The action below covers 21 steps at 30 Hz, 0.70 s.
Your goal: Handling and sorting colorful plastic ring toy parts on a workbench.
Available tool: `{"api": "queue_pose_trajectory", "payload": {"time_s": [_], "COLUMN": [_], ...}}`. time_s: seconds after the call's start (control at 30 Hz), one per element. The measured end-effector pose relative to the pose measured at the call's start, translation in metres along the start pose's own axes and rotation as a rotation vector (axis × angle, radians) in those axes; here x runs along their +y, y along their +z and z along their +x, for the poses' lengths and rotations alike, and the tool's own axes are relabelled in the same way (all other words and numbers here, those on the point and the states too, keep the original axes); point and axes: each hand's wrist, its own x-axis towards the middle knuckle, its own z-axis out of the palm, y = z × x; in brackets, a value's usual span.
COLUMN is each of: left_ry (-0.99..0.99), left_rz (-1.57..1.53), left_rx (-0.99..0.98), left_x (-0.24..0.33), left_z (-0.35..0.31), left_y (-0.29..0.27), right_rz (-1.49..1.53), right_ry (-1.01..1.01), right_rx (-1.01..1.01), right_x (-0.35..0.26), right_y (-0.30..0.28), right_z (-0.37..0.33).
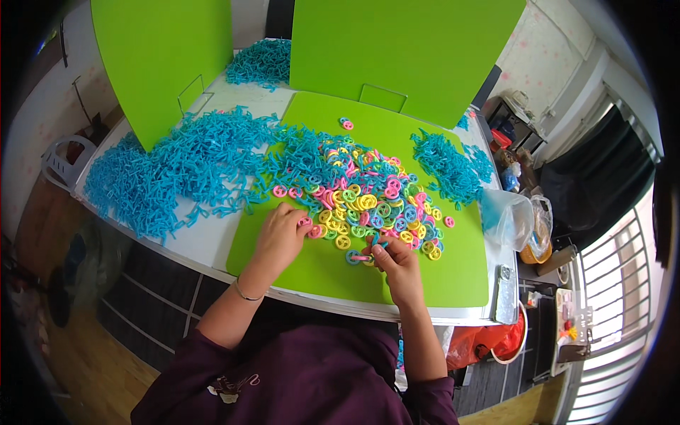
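Note:
My left hand [280, 232] is at the near left edge of a heap of small plastic wheels [366, 202] in pink, yellow, green and blue. Its fingertips are closed on a pink wheel [304, 222]. To the right, my right hand [398, 263] pinches a small blue plastic stick piece [380, 241] between thumb and fingers. A blue wheel [352, 257] and a pink one seen edge-on [361, 258] are by its fingertips; whether they are joined to the held piece I cannot tell. Loose blue stick pieces [301, 157] spill over the heap's far left side.
A green mat [319, 276] covers part of the white table [177, 249]. Large blue piles lie at the left [170, 170] and right [446, 166]. Upright green panels [404, 49] stand behind. A clear plastic bag [506, 218] and a phone-like object [504, 290] are at the right edge.

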Motion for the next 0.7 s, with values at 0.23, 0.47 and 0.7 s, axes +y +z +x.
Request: {"api": "queue_pose_trajectory", "payload": {"time_s": [0.23, 0.47, 0.7], "left_ry": [-0.384, -0.62, -0.671], "left_rz": [-0.481, -1.29, -1.357], "left_rx": [-0.274, -0.377, -0.38], "left_x": [0.018, 0.054, 0.058], "left_z": [0.008, 0.007, 0.007], "left_y": [-0.007, -0.005, -0.003], "right_rz": [-0.008, -0.036, -0.083], "right_ry": [0.041, -0.097, -0.066], "right_rx": [-0.034, -0.016, -0.066], "right_x": [-0.001, 0.01, 0.0], "right_y": [0.002, 0.015, 0.02], "right_z": [-0.002, -0.003, -0.007]}}
